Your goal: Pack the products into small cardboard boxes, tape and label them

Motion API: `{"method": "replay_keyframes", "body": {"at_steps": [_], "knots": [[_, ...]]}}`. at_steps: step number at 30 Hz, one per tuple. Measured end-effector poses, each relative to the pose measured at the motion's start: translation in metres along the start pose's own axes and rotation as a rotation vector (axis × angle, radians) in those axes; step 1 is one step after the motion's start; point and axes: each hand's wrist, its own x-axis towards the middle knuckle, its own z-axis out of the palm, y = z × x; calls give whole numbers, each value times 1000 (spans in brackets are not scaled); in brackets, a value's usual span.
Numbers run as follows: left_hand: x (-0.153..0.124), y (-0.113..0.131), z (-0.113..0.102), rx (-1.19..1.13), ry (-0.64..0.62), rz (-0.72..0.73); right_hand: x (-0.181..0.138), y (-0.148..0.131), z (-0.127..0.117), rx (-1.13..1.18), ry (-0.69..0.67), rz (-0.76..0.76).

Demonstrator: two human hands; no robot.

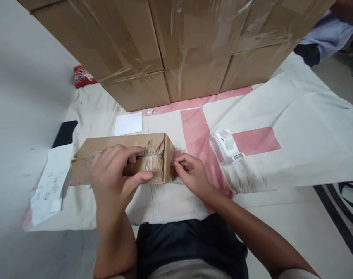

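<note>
A long cardboard box [126, 141] lies across the cloth in front of me, its top torn and creased near the right end. Clear tape [153, 164] covers part of that torn top. My left hand [111, 170] is over the top of the box, thumb and forefinger spread wide, with nothing seen between them. At the right end face, my right hand [192, 172] has thumb and forefinger pinched together against the cardboard. Something small and bluish shows at those fingertips, too small to name. A white tape dispenser [227, 147] stands to the right.
Stacked, taped cartons [193, 50] stand along the back. White paper [128, 123] lies behind the box, and marked sheets [51, 186] lie at left near a dark flat object [65, 133]. A red packet [83, 76] sits by the wall. The cloth [260, 170] is wrinkled.
</note>
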Motion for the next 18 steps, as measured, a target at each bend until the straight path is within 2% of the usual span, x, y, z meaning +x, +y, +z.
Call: {"method": "replay_keyframes", "body": {"at_steps": [9,13,15,18], "knots": [[0,0,0,22,7,7,0,-4,-4,-251,1,-222],[0,1,1,13,-1,12,-1,-2,-3,-267,-15,-263],[0,1,1,10,6,15,-1,-1,-4,-201,36,-231],[1,1,2,20,15,26,1,1,-8,-44,225,-110]]}}
